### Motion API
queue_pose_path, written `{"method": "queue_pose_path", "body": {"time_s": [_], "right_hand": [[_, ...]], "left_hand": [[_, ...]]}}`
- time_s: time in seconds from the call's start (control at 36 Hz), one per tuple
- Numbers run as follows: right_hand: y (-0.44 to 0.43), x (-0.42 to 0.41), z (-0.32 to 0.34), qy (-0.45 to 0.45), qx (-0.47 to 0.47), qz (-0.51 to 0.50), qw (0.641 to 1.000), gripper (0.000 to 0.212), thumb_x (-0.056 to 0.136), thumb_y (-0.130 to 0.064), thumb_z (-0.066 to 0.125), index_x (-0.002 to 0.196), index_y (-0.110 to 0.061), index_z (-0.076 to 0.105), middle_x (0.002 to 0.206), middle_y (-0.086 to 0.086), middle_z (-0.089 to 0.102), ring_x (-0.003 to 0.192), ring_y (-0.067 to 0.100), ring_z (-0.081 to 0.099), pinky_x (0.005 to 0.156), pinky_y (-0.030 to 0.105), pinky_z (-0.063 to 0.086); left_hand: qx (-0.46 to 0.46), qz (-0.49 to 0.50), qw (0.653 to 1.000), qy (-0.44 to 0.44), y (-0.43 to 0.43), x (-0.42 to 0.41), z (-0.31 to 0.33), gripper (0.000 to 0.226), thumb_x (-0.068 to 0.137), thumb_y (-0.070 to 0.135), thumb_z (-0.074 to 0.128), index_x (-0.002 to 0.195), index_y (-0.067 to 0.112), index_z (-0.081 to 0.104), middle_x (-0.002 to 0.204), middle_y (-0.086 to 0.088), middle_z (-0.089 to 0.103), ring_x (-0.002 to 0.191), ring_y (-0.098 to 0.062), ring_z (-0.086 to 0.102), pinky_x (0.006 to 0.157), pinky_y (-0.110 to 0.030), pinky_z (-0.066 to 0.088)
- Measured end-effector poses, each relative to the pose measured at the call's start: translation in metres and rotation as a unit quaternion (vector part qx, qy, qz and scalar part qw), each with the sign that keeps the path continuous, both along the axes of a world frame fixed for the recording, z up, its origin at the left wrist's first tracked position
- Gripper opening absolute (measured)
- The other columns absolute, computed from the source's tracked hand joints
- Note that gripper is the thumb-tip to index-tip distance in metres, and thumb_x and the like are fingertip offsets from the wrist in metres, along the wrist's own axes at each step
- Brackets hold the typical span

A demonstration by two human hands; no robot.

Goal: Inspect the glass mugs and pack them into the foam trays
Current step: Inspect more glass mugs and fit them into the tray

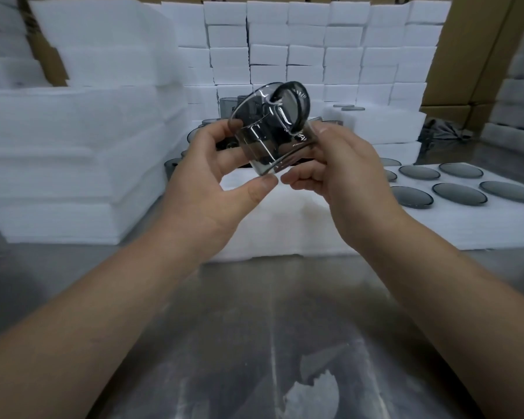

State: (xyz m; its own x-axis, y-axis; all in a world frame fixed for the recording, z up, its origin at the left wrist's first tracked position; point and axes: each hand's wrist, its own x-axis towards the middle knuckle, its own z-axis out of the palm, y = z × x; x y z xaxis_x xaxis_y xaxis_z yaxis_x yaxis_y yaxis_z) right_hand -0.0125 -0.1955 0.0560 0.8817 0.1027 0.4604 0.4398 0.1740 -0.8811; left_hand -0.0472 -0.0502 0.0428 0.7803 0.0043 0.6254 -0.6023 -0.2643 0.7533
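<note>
1. One smoky glass mug [263,140] is up at the centre of the frame, tilted with its handle toward the upper right, clear of every surface. By my reading it is in the inspection step and not yet packed.
2. The left hand [221,176] grips it with the thumb under the lower rim and the fingers curled over the upper wall. The right hand [339,167] pinches the opposite side with curled fingers.
3. Several seated mugs [459,193] show as grey discs in the foam tray [285,219] at right of centre, so packing looks partly done. The tray's near-left part shows bare foam.
4. More loose mugs [224,104] wait behind the hands, partly hidden, so work seems left to do.
5. A tall stack of foam sheets [73,146] stands on the left and a wall of foam blocks [300,55] rises behind, hemming the hands on those sides.
6. Open room lies toward the bottom of the frame, over the steel table [194,343], where only a foam scrap [312,394] lies.
7. Lowering toward the right passes close over the seated mugs, where glass could knock glass.
</note>
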Motion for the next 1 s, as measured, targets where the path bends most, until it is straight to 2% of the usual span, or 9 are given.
{"method": "queue_pose_path", "body": {"time_s": [0.25, 0.42, 0.53, 0.61, 0.72, 0.81, 0.92, 0.97, 1.0], "right_hand": [[0.002, 0.002, 0.0, 0.059, 0.019, 0.143, 0.988, 0.032, 0.091, -0.042, 0.041, 0.098, -0.016, 0.059, 0.083, 0.003, 0.07, 0.056, 0.016, 0.064, 0.058, 0.024, 0.051], [0.0, -0.006, 0.002, 0.097, 0.011, 0.261, 0.961, 0.061, 0.086, -0.052, 0.033, 0.129, -0.011, 0.048, 0.101, 0.009, 0.061, 0.067, 0.017, 0.059, 0.067, 0.026, 0.052], [-0.001, -0.009, 0.003, 0.107, -0.012, 0.303, 0.947, 0.054, 0.084, -0.054, 0.036, 0.117, -0.015, 0.054, 0.101, 0.01, 0.062, 0.089, 0.027, 0.054, 0.074, 0.031, 0.052], [-0.002, -0.009, 0.004, 0.119, -0.018, 0.327, 0.937, 0.05, 0.079, -0.049, 0.039, 0.109, -0.015, 0.058, 0.094, 0.009, 0.067, 0.089, 0.023, 0.062, 0.08, 0.035, 0.053], [-0.003, -0.007, 0.004, 0.11, -0.028, 0.319, 0.941, 0.044, 0.08, -0.046, 0.039, 0.102, -0.015, 0.062, 0.09, 0.01, 0.069, 0.093, 0.028, 0.059, 0.079, 0.034, 0.053], [-0.004, -0.006, 0.003, 0.102, -0.019, 0.312, 0.944, 0.041, 0.08, -0.042, 0.042, 0.101, -0.014, 0.063, 0.091, 0.01, 0.07, 0.098, 0.031, 0.056, 0.089, 0.04, 0.05], [-0.003, -0.006, 0.002, 0.094, -0.006, 0.302, 0.949, 0.04, 0.079, -0.04, 0.044, 0.101, -0.012, 0.063, 0.087, 0.009, 0.07, 0.09, 0.028, 0.059, 0.091, 0.041, 0.049], [-0.002, -0.005, 0.001, 0.089, 0.001, 0.288, 0.953, 0.037, 0.079, -0.037, 0.046, 0.1, -0.012, 0.062, 0.086, 0.008, 0.07, 0.085, 0.025, 0.061, 0.088, 0.039, 0.05], [-0.002, -0.005, 0.001, 0.085, 0.005, 0.275, 0.958, 0.034, 0.078, -0.036, 0.048, 0.099, -0.013, 0.063, 0.085, 0.007, 0.069, 0.082, 0.022, 0.062, 0.085, 0.036, 0.051]], "left_hand": [[0.025, 0.019, 0.999, -0.031, 0.001, 0.001, 0.002, 0.051, 0.063, 0.042, 0.067, 0.111, 0.041, 0.049, 0.105, 0.021, 0.066, 0.111, -0.003, 0.057, 0.1, -0.033, 0.042], [0.053, 0.039, 0.998, -0.007, 0.003, 0.003, 0.0, 0.054, 0.065, 0.036, 0.069, 0.117, 0.032, 0.055, 0.111, 0.019, 0.063, 0.11, 0.004, 0.054, 0.099, -0.02, 0.04], [0.084, 0.042, 0.996, 0.01, 0.001, 0.002, -0.001, 0.032, 0.065, 0.036, 0.065, 0.093, 0.05, 0.055, 0.104, 0.019, 0.064, 0.102, 0.011, 0.054, 0.087, -0.008, 0.039], [0.107, 0.047, 0.993, 0.026, 0.001, 0.002, -0.001, 0.023, 0.065, 0.039, 0.064, 0.085, 0.048, 0.057, 0.092, 0.024, 0.063, 0.092, 0.016, 0.054, 0.074, 0.0, 0.036], [0.107, 0.037, 0.993, 0.034, 0.002, 0.003, -0.001, 0.031, 0.065, 0.038, 0.063, 0.095, 0.043, 0.058, 0.108, 0.013, 0.063, 0.104, 0.005, 0.055, 0.086, -0.01, 0.04], [0.128, 0.052, 0.989, 0.044, 0.002, 0.003, 0.0, 0.028, 0.064, 0.04, 0.061, 0.091, 0.046, 0.056, 0.107, 0.016, 0.062, 0.101, 0.011, 0.052, 0.078, -0.001, 0.036], [0.149, 0.071, 0.985, 0.044, 0.002, 0.004, 0.0, 0.027, 0.067, 0.043, 0.068, 0.086, 0.054, 0.052, 0.106, 0.02, 0.059, 0.097, 0.017, 0.048, 0.073, 0.005, 0.031], [0.137, 0.065, 0.988, 0.039, 0.001, 0.004, 0.0, 0.032, 0.065, 0.046, 0.066, 0.096, 0.049, 0.057, 0.108, 0.019, 0.061, 0.102, 0.011, 0.051, 0.086, -0.002, 0.035], [0.124, 0.062, 0.99, 0.034, 0.001, 0.004, 0.0, 0.04, 0.063, 0.047, 0.066, 0.103, 0.043, 0.058, 0.11, 0.017, 0.062, 0.106, 0.006, 0.053, 0.095, -0.013, 0.038]]}}
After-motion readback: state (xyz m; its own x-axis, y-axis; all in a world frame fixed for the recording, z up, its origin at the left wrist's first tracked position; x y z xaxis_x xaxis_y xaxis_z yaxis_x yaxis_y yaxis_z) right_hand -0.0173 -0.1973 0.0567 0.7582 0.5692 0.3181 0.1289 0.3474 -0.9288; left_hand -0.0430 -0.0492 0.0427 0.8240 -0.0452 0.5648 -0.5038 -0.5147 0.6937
